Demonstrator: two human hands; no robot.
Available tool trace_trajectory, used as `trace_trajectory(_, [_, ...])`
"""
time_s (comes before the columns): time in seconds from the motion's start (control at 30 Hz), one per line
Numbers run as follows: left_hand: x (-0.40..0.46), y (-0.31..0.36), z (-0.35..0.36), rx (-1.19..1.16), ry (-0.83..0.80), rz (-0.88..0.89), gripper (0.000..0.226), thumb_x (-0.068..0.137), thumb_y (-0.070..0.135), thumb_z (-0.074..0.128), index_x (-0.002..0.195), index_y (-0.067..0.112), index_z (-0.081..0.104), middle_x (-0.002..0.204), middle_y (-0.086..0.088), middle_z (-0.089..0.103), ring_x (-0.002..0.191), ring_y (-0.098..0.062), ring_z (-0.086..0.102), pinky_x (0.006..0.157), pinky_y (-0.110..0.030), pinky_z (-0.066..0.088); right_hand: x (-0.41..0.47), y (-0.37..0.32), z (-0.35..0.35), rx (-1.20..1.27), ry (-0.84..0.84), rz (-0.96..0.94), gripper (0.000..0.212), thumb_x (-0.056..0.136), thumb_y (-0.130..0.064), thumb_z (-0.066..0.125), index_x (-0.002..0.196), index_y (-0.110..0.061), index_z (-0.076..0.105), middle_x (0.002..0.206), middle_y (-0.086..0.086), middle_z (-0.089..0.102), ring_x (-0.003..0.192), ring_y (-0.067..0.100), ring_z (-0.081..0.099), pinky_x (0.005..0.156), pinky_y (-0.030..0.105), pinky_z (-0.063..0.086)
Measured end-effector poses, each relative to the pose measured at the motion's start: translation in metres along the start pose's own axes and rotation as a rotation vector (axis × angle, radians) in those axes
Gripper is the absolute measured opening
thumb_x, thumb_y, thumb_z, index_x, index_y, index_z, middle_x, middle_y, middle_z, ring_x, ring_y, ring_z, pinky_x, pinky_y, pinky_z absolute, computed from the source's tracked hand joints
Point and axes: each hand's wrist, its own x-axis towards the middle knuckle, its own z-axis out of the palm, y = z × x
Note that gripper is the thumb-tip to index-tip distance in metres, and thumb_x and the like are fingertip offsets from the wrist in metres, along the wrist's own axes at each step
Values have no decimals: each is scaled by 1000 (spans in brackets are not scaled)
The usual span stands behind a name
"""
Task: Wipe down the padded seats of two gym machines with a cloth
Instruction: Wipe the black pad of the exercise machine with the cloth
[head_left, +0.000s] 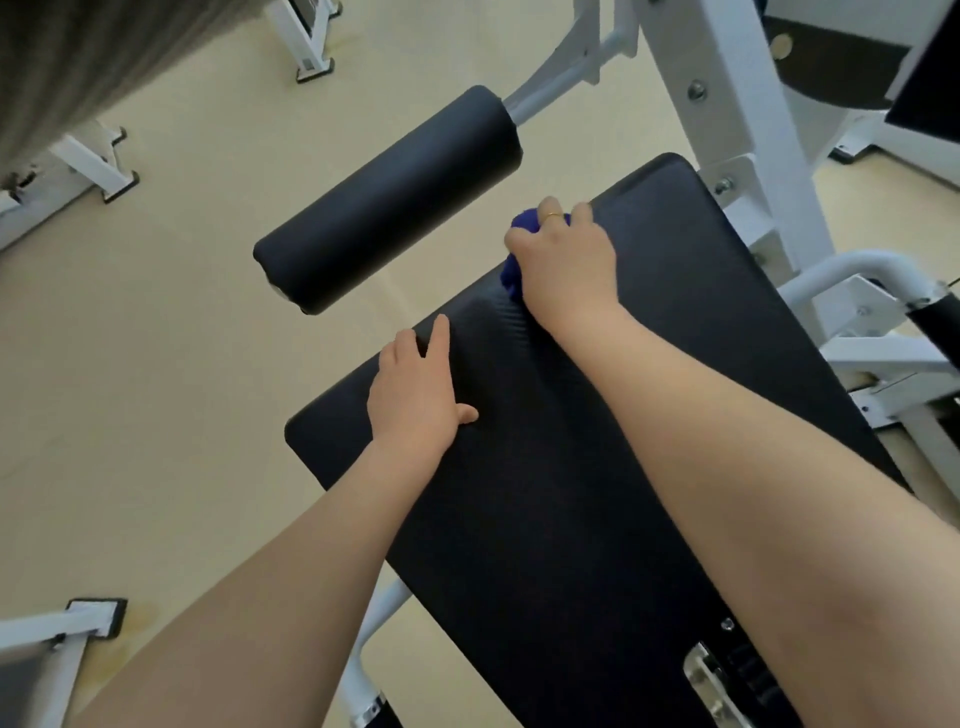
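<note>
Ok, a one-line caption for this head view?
Right hand presses a blue cloth on the black seat pad; left hand rests flat beside it.

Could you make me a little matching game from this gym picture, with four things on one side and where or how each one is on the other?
Things:
1. cloth
2. left hand
3. roller pad
4. ring

Descriptions:
A. lies flat and empty on the padded seat
B. black cylinder beyond the seat's far edge
C. blue, bunched under the right hand
D. gold, on a finger of the right hand

Pairs: 1-C, 2-A, 3-B, 4-D
</note>
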Motion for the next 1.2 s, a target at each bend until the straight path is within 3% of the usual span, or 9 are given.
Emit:
trace_trajectory(0.13, [4, 7, -3, 36, -37, -31, 104, 72, 29, 77, 148, 26, 5, 146, -12, 24, 134, -29, 27, 98, -41, 42, -10, -19, 7, 81, 0, -245, 29, 90, -14, 51, 118, -17, 52, 129, 13, 44, 107, 31, 44, 70, 31, 32])
trace_trajectory(0.37, [6, 5, -4, 93, -48, 4, 104, 73, 37, 75, 148, 26, 4, 145, -12, 26, 131, -30, 31, 99, -41, 41, 25, 26, 7, 124, 56, 157, 21, 92, -19, 49, 111, -16, 57, 126, 11, 47, 105, 31, 45, 76, 32, 32])
trace_trajectory(0.53, [16, 13, -24, 182, 5, 95, 91, 65, 49, 76, 138, 18, 33, 132, -8, 41, 120, -26, 42, 94, -38, 42, 6, -10, 13, 126, 78, -216, 27, 91, -14, 49, 117, -17, 53, 124, 10, 46, 102, 28, 45, 69, 29, 33])
trace_trajectory(0.57, [19, 19, -29, 169, 22, 124, 87, 66, 51, 75, 136, 17, 37, 132, -8, 41, 121, -26, 41, 94, -39, 41, 6, -6, 14, 159, 82, -221, 27, 91, -15, 48, 117, -19, 53, 124, 10, 46, 102, 28, 46, 69, 30, 33])
trace_trajectory(0.73, [36, 58, -44, 111, 117, 276, 83, 71, 52, 70, 137, 15, 36, 136, -8, 40, 124, -27, 39, 97, -40, 38, 35, 66, 19, 148, 136, 108, 23, 91, -21, 49, 112, -18, 56, 123, 12, 48, 105, 33, 46, 72, 33, 30])
trace_trajectory(0.83, [47, 73, -41, 101, 133, 329, 84, 71, 53, 70, 136, 13, 35, 136, -8, 40, 124, -26, 40, 97, -39, 38, 39, 75, 18, 133, 160, 165, 22, 90, -19, 50, 111, -16, 55, 124, 12, 47, 105, 34, 45, 72, 33, 29])
trace_trajectory(1.0, [67, 85, -32, 100, 151, 320, 79, 65, 57, 72, 119, 8, 41, 119, -7, 47, 111, -23, 44, 93, -35, 39, 24, 72, 17, 141, 130, -169, 24, 89, -20, 52, 113, -19, 57, 123, 10, 48, 101, 31, 45, 65, 31, 31])
trace_trajectory(1.1, [72, 97, -30, 64, 133, 339, 75, 65, 59, 71, 113, 9, 42, 114, -6, 49, 106, -23, 46, 88, -35, 40, 39, 95, 17, 158, 139, 11, 24, 90, -21, 50, 114, -20, 57, 122, 10, 47, 103, 31, 46, 66, 31, 33])
trace_trajectory(1.2, [81, 110, -27, 153, 129, 404, 92, 65, 65, 66, 133, 12, 33, 133, -7, 43, 122, -27, 39, 102, -39, 35, 53, 103, 24, 193, 169, 150, 25, 91, -16, 47, 114, -17, 55, 124, 12, 45, 102, 33, 46, 69, 32, 34])
